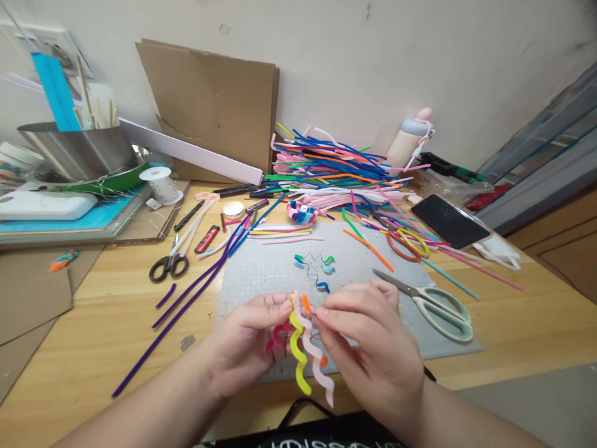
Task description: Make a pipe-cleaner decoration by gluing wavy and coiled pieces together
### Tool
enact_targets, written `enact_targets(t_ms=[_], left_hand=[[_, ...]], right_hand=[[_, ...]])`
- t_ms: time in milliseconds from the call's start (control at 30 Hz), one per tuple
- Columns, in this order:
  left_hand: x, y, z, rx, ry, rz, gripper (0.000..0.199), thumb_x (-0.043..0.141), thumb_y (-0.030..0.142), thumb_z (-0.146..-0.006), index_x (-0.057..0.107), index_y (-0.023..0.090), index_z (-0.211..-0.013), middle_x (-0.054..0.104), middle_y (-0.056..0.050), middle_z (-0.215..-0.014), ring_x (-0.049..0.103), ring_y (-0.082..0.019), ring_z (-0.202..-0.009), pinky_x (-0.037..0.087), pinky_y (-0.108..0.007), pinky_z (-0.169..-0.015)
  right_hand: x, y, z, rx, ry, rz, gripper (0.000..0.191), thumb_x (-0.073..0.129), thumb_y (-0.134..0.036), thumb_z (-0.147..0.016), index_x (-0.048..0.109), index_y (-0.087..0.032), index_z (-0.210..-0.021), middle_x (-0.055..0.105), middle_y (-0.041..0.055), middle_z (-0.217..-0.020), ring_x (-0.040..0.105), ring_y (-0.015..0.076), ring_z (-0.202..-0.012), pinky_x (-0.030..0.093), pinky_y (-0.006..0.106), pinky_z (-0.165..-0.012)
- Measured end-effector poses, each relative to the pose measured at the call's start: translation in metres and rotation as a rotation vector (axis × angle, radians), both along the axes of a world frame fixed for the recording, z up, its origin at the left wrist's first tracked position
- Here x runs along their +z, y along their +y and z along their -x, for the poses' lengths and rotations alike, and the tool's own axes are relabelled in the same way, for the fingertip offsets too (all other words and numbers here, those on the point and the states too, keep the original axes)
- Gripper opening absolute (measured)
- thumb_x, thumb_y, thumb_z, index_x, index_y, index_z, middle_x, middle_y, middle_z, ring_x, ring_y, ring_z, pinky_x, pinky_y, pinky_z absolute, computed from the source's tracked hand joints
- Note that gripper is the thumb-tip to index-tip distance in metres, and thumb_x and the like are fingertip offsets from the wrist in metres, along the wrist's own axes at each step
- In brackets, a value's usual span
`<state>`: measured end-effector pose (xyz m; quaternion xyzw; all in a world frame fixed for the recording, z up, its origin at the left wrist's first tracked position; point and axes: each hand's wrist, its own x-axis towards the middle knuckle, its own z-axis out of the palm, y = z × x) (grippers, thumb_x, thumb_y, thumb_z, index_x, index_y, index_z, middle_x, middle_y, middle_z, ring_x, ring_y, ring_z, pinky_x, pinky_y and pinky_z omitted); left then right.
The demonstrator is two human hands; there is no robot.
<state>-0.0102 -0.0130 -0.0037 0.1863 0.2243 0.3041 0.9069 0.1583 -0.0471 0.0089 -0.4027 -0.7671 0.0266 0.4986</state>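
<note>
My left hand [252,339] is closed around the top ends of several wavy pipe cleaners, over the front part of the grey cutting mat [261,274]. A yellow pipe cleaner [297,358] and a pale pink pipe cleaner [313,348] hang down from it, with a magenta one [277,336] behind the fingers. My right hand [373,342] pinches thumb and forefinger at an orange pipe cleaner [306,303], whose lower part is mostly hidden. Beyond the hands, several curled blue and green pieces [321,267] on thin dark wire lie on the mat.
Green-handled scissors [441,311] lie right of my right hand; black-handled scissors [170,264] lie left. A large pile of pipe cleaners [340,168] sits against the wall. Purple pipe cleaners [186,292] cross the left side. A phone [450,221] rests at right, a metal bowl [84,152] far left.
</note>
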Motion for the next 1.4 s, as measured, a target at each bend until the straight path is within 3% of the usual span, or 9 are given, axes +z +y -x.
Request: enact_targets(t_ms=[500, 1167, 1400], left_hand=[[-0.0015, -0.0002, -0.0001, 0.001, -0.035, 0.011, 0.013, 0.071, 0.020, -0.074, 0.069, 0.007, -0.077, 0.069, -0.004, -0.069, 0.062, -0.011, -0.062, 0.045, -0.021, -0.063], [-0.0019, 0.0010, -0.0013, -0.001, 0.038, 0.013, 0.019, 0.078, 0.023, -0.065, 0.070, 0.008, -0.074, 0.067, -0.004, -0.066, 0.061, -0.012, -0.061, 0.045, -0.021, -0.061], [-0.0015, -0.0014, -0.0021, -0.011, 0.063, -0.009, 0.018, 0.078, 0.024, -0.064, 0.071, 0.009, -0.071, 0.066, -0.004, -0.062, 0.059, -0.012, -0.057, 0.042, -0.021, -0.058]], right_hand=[[0.0023, 0.0005, 0.0010, 0.024, -0.038, 0.011, 0.021, 0.060, -0.003, -0.078, 0.064, -0.021, -0.089, 0.069, 0.0005, -0.080, 0.060, 0.0176, -0.075, 0.034, 0.039, -0.072], [0.0029, 0.0009, 0.0015, 0.042, -0.014, 0.001, 0.022, 0.060, 0.001, -0.076, 0.065, -0.017, -0.087, 0.069, 0.0023, -0.080, 0.058, 0.0175, -0.075, 0.032, 0.039, -0.071], [0.0030, 0.0013, 0.0023, 0.075, 0.007, 0.082, 0.020, 0.058, -0.002, -0.079, 0.064, -0.018, -0.088, 0.068, 0.0014, -0.083, 0.059, 0.0165, -0.075, 0.033, 0.039, -0.072]])
